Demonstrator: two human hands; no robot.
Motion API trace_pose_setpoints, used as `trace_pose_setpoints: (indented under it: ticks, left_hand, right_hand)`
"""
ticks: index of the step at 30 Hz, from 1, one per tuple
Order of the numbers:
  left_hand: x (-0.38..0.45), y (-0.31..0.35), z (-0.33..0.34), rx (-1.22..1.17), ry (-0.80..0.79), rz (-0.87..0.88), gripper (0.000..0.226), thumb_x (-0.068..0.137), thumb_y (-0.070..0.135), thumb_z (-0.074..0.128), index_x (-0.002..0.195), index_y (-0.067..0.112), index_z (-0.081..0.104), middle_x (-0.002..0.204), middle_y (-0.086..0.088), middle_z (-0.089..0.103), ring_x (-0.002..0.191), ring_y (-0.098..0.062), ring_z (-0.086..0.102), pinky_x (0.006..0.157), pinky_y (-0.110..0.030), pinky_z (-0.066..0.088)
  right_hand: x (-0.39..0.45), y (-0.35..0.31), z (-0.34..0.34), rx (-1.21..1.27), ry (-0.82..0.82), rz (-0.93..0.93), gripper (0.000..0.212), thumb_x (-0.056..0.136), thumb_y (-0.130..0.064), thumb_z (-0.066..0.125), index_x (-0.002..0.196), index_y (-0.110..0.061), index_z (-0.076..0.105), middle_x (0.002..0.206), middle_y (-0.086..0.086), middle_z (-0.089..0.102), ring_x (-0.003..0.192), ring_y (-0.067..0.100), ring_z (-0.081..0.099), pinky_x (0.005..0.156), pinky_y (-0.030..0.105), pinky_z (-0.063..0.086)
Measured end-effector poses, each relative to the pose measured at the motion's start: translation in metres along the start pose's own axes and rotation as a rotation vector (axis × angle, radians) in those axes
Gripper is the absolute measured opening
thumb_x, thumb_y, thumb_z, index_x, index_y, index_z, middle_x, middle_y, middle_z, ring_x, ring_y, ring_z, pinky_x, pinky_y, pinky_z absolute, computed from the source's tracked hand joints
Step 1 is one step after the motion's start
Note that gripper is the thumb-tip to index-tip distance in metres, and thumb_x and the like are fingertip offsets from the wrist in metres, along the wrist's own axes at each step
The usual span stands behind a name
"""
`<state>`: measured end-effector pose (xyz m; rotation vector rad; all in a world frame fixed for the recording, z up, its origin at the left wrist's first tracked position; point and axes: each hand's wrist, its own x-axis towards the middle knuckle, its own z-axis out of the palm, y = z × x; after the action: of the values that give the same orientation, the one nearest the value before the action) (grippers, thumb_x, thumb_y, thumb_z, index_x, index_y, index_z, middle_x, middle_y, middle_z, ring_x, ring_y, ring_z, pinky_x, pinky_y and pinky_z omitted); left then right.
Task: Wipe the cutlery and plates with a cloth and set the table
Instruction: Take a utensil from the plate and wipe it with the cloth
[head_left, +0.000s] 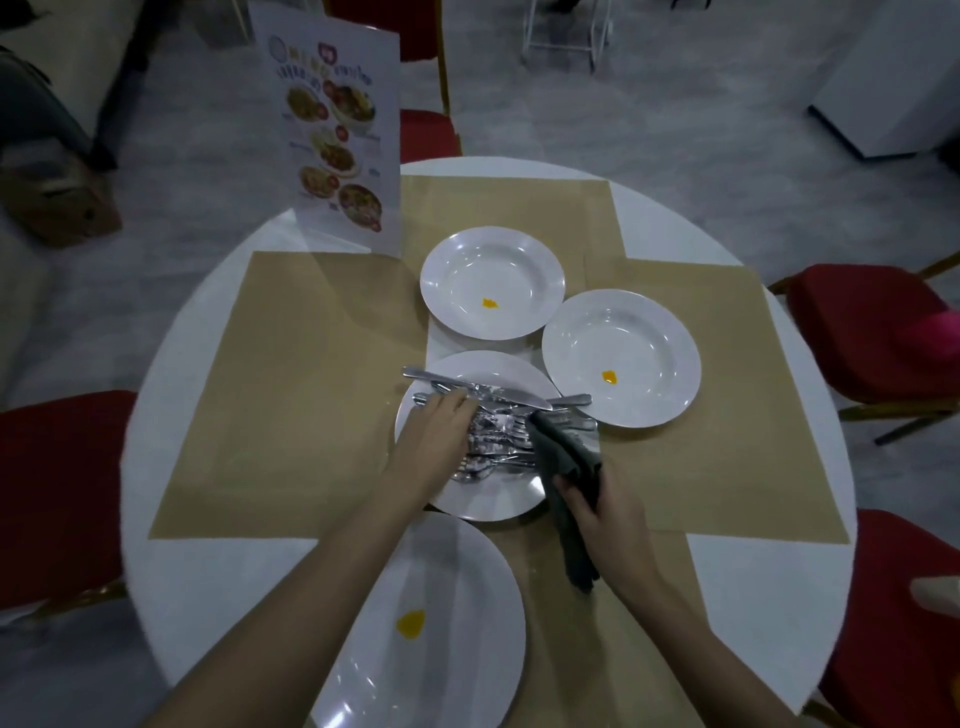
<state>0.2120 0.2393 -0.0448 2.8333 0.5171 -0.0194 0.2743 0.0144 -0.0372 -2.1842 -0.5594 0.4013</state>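
Red chairs (878, 332) ring a round white table (769, 613) laid with tan paper mats (291, 395), on a pale grey floor. Four white plates sit on it: a far plate (492, 283) and a right plate (621, 358) each carry a small yellow smear in the well, a near plate (431, 629) carries a bigger one, and a middle plate (483, 499) holds a heap of cutlery (498, 436), with a knife (483, 389) lying across the top.

The left hand (434, 441) reaches into the heap, fingers curled over the handles; I cannot tell whether it has one piece firmly gripped or is only sorting through them. The right hand (608, 512) clutches a dark grey cloth (566, 467), whose upper end lies against the cutlery at the plate's right edge.

By my judgement the job is barely begun. Three plates remain visibly soiled, the cutlery remains in one pile and none is laid out at a place, and no plate sits centred on a mat as a setting. Wiping the pieces one by one, cleaning every plate and then arranging the places all remain.

A standing menu card (337, 140) at the far left shows photographs of dishes and coloured headings, but the print is too blurred to read; no brand is legible anywhere.
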Motion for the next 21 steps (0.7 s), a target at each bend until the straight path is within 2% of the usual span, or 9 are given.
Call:
trace_pose_setpoints:
  ticks: [2, 4, 7, 13, 16, 19, 21]
  left_hand:
    - [0.006, -0.001, 0.002, 0.080, 0.003, 0.033, 0.044, 0.080, -0.001, 0.058, 0.121, 0.015, 0.059, 0.123, -0.004, 0.060, 0.108, -0.028, 0.054, 0.083, -0.039, 0.045]
    - [0.006, 0.000, 0.003, 0.137, 0.018, 0.063, 0.036, 0.070, -0.001, 0.068, 0.102, 0.015, 0.064, 0.102, -0.005, 0.065, 0.094, -0.027, 0.059, 0.073, -0.037, 0.047]
    - [0.001, -0.001, 0.005, 0.223, 0.048, 0.101, 0.036, 0.056, -0.003, 0.078, 0.086, 0.013, 0.063, 0.081, -0.006, 0.062, 0.074, -0.027, 0.059, 0.059, -0.036, 0.045]
    - [-0.002, -0.009, 0.010, 0.234, 0.101, 0.124, 0.027, 0.066, 0.012, 0.082, 0.083, 0.013, 0.062, 0.077, -0.003, 0.063, 0.072, -0.025, 0.058, 0.061, -0.035, 0.045]
    - [-0.001, -0.009, 0.006, 0.181, 0.074, 0.101, 0.021, 0.068, 0.020, 0.083, 0.078, 0.016, 0.065, 0.077, 0.000, 0.063, 0.074, -0.024, 0.058, 0.062, -0.035, 0.045]
    - [-0.001, -0.009, 0.004, 0.013, 0.017, 0.047, 0.011, 0.082, 0.024, 0.072, 0.089, 0.017, 0.068, 0.093, 0.003, 0.066, 0.092, -0.023, 0.055, 0.076, -0.035, 0.042]
    - [-0.002, -0.010, 0.005, -0.107, -0.025, 0.008, 0.014, 0.088, 0.030, 0.065, 0.095, 0.018, 0.067, 0.100, 0.005, 0.064, 0.098, -0.020, 0.050, 0.078, -0.032, 0.035]
  right_hand:
    - [0.006, 0.002, -0.002, 0.011, 0.018, 0.000, 0.013, 0.093, -0.021, 0.063, 0.103, -0.014, 0.058, 0.095, -0.002, 0.061, 0.087, 0.009, 0.057, 0.069, 0.012, 0.042]
    - [0.011, 0.002, -0.004, 0.048, 0.014, -0.020, 0.017, 0.093, -0.024, 0.063, 0.108, -0.020, 0.058, 0.097, -0.009, 0.062, 0.090, 0.000, 0.058, 0.071, 0.011, 0.043]
    - [0.019, 0.002, -0.009, 0.082, -0.007, -0.027, 0.019, 0.093, -0.027, 0.064, 0.110, -0.029, 0.056, 0.097, -0.018, 0.062, 0.093, -0.006, 0.057, 0.073, 0.007, 0.043]
    - [0.029, 0.008, -0.013, 0.122, -0.003, -0.010, 0.024, 0.092, -0.030, 0.065, 0.115, -0.026, 0.058, 0.104, -0.013, 0.064, 0.098, -0.001, 0.059, 0.080, 0.023, 0.049]
    - [0.031, 0.007, -0.016, 0.140, 0.004, 0.005, 0.025, 0.092, -0.028, 0.065, 0.116, -0.022, 0.059, 0.104, -0.010, 0.065, 0.098, 0.004, 0.061, 0.080, 0.023, 0.049]
    - [0.031, 0.007, -0.019, 0.168, -0.004, 0.035, 0.026, 0.092, -0.028, 0.065, 0.117, -0.021, 0.058, 0.106, -0.007, 0.066, 0.099, 0.007, 0.061, 0.080, 0.022, 0.050]
    - [0.031, 0.007, -0.019, 0.181, -0.010, 0.053, 0.028, 0.092, -0.029, 0.064, 0.117, -0.020, 0.058, 0.107, -0.006, 0.066, 0.099, 0.008, 0.062, 0.080, 0.025, 0.052]
